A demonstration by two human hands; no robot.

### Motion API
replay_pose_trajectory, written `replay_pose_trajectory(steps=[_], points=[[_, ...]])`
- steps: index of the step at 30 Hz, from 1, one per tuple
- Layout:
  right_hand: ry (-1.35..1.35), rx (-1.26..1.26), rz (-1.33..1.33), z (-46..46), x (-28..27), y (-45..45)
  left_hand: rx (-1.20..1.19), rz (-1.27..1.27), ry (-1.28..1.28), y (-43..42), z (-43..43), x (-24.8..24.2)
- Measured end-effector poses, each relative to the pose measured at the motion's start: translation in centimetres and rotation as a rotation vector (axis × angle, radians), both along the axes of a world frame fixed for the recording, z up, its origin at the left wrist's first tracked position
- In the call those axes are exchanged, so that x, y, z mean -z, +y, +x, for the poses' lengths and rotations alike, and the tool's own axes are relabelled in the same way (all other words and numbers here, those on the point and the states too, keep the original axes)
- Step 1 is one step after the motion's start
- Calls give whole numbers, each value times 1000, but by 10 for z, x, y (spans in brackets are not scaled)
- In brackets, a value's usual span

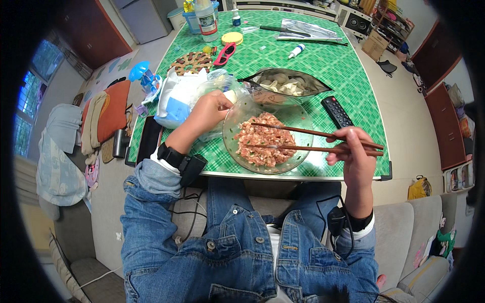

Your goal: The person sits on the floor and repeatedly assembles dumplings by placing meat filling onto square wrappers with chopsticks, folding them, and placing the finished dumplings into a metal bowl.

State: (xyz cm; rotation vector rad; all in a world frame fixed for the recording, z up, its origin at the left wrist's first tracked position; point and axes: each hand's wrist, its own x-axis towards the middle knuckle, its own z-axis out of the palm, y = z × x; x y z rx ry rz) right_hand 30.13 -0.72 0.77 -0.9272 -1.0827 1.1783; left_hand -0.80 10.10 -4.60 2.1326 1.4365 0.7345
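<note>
My right hand [355,146] holds a pair of brown chopsticks [314,131], spread apart. Their tips rest on raw minced meat with green flecks [267,142], inside a clear glass bowl [278,169] at the table's front edge. At the bowl's left rim is my left hand [210,111], its fingers bent beside a pale, flat-looking item [230,96] in a clear plastic bag [216,81]. Whether those fingers grip the item, the bag or the rim is hidden. Behind the bowl, an opened dark-edged pouch [278,97] contains several whitish dumplings [286,84].
On the green checked tablecloth [257,57], a remote control [336,111] lies right of the bowl. A white and blue package [178,102], a blue toy [147,79], pink sunglasses [225,54], a clear bottle [206,22] and a glue-like tube [296,50] stand or lie farther off.
</note>
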Motion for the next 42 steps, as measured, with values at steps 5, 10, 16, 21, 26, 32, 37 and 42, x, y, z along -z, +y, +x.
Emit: replay_pose_trajectory(steps=[5,10,16,21,26,32,37,42], points=[[-21,-4,-33,-15,-1,12,58,81,-27,3,0,5],[-18,41,-23,-24,3,13,-38,-39,-56,5,0,5],[-1,32,-23,-24,8,10,-182,-81,-295,7,-15,-4],[53,35,-53,-15,16,9,-309,30,-724,2,-27,-20],[194,86,-31,-5,24,10,-293,-212,-1192,-16,-37,-38],[243,150,-6,5,26,5,44,-576,-1852,-38,-23,-42],[150,59,-22,9,26,-1,92,-355,-2043,-68,-2,-36],[130,3,-73,5,28,-4,414,-352,-2204,-87,4,-34]])
